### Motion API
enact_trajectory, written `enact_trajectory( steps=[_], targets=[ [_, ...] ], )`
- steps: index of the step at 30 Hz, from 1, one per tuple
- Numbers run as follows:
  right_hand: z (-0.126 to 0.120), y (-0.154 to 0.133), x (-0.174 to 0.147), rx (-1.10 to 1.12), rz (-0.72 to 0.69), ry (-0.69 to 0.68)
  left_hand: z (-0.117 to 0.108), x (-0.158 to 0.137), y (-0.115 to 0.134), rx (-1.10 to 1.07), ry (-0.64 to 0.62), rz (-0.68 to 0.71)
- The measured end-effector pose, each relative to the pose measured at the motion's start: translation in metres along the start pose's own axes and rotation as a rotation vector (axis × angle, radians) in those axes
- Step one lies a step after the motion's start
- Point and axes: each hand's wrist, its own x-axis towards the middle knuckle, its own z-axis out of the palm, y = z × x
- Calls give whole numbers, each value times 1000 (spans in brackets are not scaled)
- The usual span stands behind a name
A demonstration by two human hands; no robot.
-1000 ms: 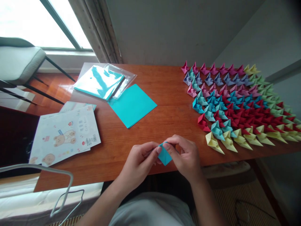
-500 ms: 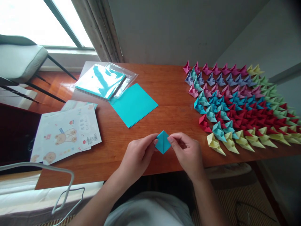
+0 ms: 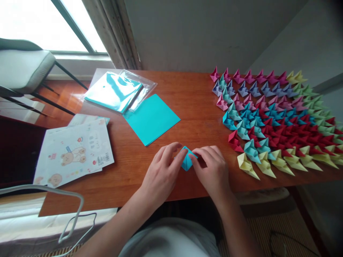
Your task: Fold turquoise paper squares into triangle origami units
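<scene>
A small folded turquoise origami paper, diamond-shaped, is between my two hands near the table's front edge. My left hand has its thumb on the paper's upper left part, its fingers curled behind. My right hand pinches the right corner between thumb and fingers. Thumbs and fingertips cover much of the paper's upper half. Beyond the hands lies a stack of square turquoise paper sheets. To the right stand many folded paper pieces in rows of red, blue, pink, purple, green and yellow.
A clear plastic packet of turquoise paper lies at the back left of the wooden table. Bear-printed sheets rest at the left edge. A white cable curves at lower left, and a chair stands by the window.
Both thumbs have moved inward onto the face of the folded paper, covering more of it. My left hand has shifted slightly right and up. The view has turned slightly.
</scene>
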Motion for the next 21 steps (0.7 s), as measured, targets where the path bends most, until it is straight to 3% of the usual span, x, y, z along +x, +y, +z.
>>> enact_trajectory(
  steps=[7,15,21],
  targets=[
    [-2,0,-1,80,-25,-46,1,2,-3,-67,-165,59],
    [-18,4,-8,120,-114,-271,-4,5,-6,-118,-116,76],
    [-20,5,-7,80,-134,-310,-3,4,-9,-179,-113,17]
  ],
)
